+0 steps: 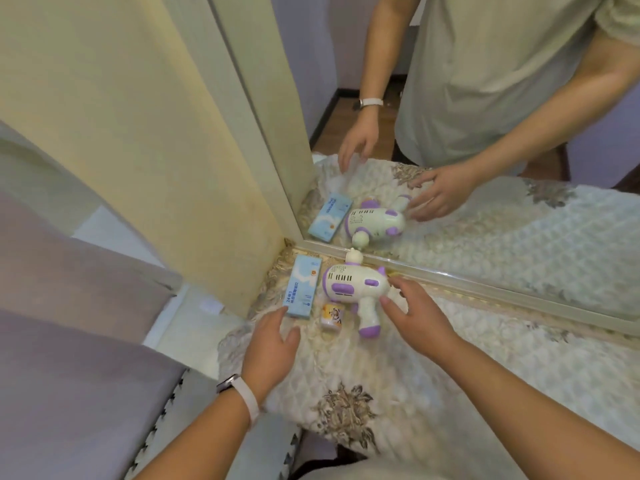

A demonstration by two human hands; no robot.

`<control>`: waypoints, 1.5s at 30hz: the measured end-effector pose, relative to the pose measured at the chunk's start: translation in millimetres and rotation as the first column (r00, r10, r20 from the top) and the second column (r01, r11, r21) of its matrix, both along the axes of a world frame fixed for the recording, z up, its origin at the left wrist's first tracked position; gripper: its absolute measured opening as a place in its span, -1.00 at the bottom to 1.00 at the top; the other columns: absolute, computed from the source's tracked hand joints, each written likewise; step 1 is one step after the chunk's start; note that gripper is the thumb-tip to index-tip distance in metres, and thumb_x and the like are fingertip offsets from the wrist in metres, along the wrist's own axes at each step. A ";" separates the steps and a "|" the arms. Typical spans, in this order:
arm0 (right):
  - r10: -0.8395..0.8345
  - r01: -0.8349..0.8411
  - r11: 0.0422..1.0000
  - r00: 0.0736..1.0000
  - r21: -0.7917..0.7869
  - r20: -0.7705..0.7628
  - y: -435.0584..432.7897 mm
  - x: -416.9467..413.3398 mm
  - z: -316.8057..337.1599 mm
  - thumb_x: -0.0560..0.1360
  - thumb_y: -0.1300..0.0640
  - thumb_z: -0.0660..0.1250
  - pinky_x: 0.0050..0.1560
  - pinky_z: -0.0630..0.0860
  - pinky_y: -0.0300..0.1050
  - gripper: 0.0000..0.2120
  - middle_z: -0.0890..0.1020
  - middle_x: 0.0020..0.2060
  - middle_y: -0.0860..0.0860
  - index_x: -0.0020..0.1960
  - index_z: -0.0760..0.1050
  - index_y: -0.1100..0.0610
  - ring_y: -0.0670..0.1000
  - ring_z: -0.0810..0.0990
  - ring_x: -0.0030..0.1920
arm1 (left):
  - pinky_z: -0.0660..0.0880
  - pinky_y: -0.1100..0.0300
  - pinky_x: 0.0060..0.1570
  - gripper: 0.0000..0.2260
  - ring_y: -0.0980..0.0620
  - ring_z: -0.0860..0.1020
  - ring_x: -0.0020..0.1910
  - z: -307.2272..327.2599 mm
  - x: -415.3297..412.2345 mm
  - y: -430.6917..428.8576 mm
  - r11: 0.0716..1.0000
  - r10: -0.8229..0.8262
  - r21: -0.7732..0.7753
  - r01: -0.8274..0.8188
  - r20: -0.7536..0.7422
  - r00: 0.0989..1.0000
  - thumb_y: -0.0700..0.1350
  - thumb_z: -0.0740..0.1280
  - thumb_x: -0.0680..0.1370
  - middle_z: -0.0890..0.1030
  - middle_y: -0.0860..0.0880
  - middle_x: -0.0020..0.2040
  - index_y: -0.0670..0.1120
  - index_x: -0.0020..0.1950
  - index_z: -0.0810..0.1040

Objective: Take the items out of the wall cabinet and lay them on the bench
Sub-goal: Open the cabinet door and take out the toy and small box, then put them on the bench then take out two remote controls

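Note:
A white and purple toy gun point(356, 289) lies on the quilted bench cover point(433, 375) beside the mirror. Left of it a light blue box point(303, 290) lies flat, and a small yellow jar point(331, 315) stands between them. My right hand point(415, 313) hovers spread at the toy's rear, fingertips touching or nearly touching its body and handle. Just below the blue box's near end, my left hand point(273, 344) hangs with relaxed fingers and holds nothing. It wears a wrist band.
A large mirror point(485, 202) stands along the bench's far side and reflects the items, my hands and my torso. A cream cabinet panel point(138, 133) rises at the left. Grey cushions point(69, 341) lie at the lower left.

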State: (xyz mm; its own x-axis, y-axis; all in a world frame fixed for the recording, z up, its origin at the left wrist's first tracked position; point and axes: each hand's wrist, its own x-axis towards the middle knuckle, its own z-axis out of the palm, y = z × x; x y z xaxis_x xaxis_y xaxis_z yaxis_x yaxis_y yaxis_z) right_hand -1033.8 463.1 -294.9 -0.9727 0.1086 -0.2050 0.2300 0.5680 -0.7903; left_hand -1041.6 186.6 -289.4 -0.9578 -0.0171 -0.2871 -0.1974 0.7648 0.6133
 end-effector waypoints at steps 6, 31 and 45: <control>0.299 -0.247 0.922 0.943 0.299 -0.144 5.0 26.9 35.8 0.57 -0.09 0.25 0.17 0.40 -0.07 -0.58 0.46 0.34 -0.05 0.38 0.41 0.02 0.01 0.40 0.32 | 0.26 0.20 0.30 -0.58 0.02 0.34 0.41 36.0 57.7 13.4 0.987 -0.012 -0.160 -0.005 -0.107 0.994 -0.01 0.26 0.60 0.42 0.00 0.43 -0.03 0.46 0.38; 0.965 -0.690 0.230 0.070 0.687 -0.253 -218.4 152.8 119.4 0.55 -0.16 0.16 0.13 0.51 0.03 -0.55 0.56 0.23 0.01 0.31 0.47 0.05 0.08 0.50 0.22 | 0.41 -0.04 0.26 -0.61 -0.07 0.49 0.24 126.1 342.1 -108.6 0.704 0.198 -0.564 -0.432 -0.428 0.882 0.10 0.23 0.57 0.55 -0.03 0.26 -0.03 0.33 0.52; 0.888 -0.648 -0.009 -0.356 0.762 -0.292 -438.0 398.7 146.4 0.52 -0.14 0.18 -0.02 0.52 0.02 -0.57 0.58 0.16 0.05 0.24 0.52 0.09 0.12 0.53 0.13 | 0.40 -0.03 0.25 -0.63 -0.10 0.53 0.25 135.6 639.6 -239.0 0.402 0.482 -0.497 -0.769 -0.599 0.639 0.06 0.24 0.53 0.62 -0.04 0.23 -0.06 0.25 0.60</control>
State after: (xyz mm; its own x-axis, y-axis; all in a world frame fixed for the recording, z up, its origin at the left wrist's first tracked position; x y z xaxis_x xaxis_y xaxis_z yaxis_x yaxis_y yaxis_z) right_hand -635.1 25.1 -148.5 0.1375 -0.9589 0.2482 -0.9821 -0.1645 -0.0913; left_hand -402.0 -52.4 -153.8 -0.5990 -0.6923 0.4024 -0.7139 0.6893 0.1232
